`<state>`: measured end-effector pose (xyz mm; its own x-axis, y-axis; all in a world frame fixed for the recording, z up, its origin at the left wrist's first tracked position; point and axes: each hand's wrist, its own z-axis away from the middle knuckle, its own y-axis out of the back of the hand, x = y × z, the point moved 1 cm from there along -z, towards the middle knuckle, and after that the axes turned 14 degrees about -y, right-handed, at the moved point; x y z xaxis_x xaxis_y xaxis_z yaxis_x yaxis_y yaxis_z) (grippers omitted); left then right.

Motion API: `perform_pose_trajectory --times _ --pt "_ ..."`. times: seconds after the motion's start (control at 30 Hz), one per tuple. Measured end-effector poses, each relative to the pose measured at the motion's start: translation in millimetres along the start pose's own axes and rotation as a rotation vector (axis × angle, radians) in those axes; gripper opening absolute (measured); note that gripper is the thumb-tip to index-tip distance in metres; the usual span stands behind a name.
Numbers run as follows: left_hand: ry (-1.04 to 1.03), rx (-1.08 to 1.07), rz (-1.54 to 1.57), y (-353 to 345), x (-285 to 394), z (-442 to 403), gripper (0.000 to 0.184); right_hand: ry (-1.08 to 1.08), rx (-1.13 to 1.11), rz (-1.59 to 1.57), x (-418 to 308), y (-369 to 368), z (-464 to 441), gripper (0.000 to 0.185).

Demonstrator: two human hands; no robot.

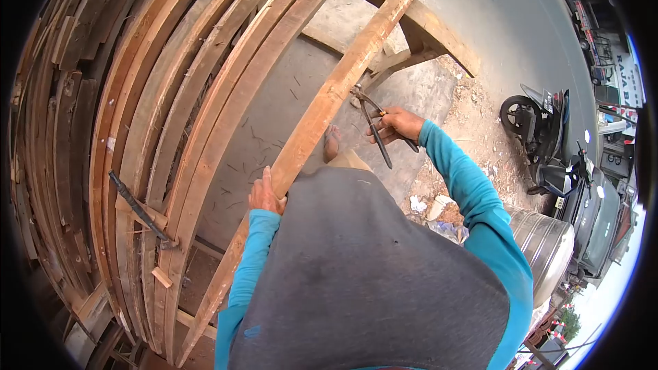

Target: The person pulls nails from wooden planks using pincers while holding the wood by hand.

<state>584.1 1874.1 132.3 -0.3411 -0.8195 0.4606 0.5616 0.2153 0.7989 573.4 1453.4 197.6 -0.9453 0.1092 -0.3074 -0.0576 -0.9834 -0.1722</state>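
Observation:
A long wooden beam (pixel 329 99) runs diagonally from the top right down to the lower left, in front of my body. My left hand (pixel 266 193) grips its edge near the middle. To the right of the beam, my right hand (pixel 397 126) is closed on long-handled pincers (pixel 372 115). One dark handle hangs down below the fingers. The pincers' jaws are at the beam's right edge; whether they hold a nail is too small to tell.
Many long boards (pixel 205 89) are stacked on the left, with a hammer (pixel 140 211) lying across them. A wooden trestle (pixel 439 31) supports the beam. Nails are scattered on the ground (pixel 253 123). A motorcycle (pixel 548 133) and a metal drum (pixel 538 247) stand at the right.

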Motion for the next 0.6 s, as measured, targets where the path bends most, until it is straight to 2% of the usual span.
perform_pose_trajectory --times 0.13,0.2,0.27,0.3,0.37,0.4,0.53,0.6 --pt "-0.032 0.07 -0.025 0 7 6 0.105 -0.06 -0.061 0.202 -23 21 5 0.052" --pt "-0.017 0.068 -0.048 0 11 7 0.106 -0.101 -0.092 0.196 -37 32 8 0.053" --pt "0.002 0.063 -0.073 -1 16 7 0.108 -0.233 -0.126 0.157 -46 38 10 0.05" --pt "-0.026 0.07 -0.078 -2 19 6 0.107 -0.229 -0.237 0.131 -47 42 8 0.046" --pt "-0.043 0.078 -0.081 4 17 11 0.108 -0.299 -0.244 -0.055 -35 34 4 0.041" --pt "-0.031 0.081 -0.077 7 17 12 0.108 -0.277 -0.274 -0.119 -27 23 2 0.035" --pt "0.016 0.023 -0.088 -7 10 15 0.094 -0.046 -0.109 -0.252 20 -17 -21 0.026" --pt "-0.005 -0.027 0.01 3 9 17 0.095 0.059 -0.026 -0.431 35 -57 -39 0.018"
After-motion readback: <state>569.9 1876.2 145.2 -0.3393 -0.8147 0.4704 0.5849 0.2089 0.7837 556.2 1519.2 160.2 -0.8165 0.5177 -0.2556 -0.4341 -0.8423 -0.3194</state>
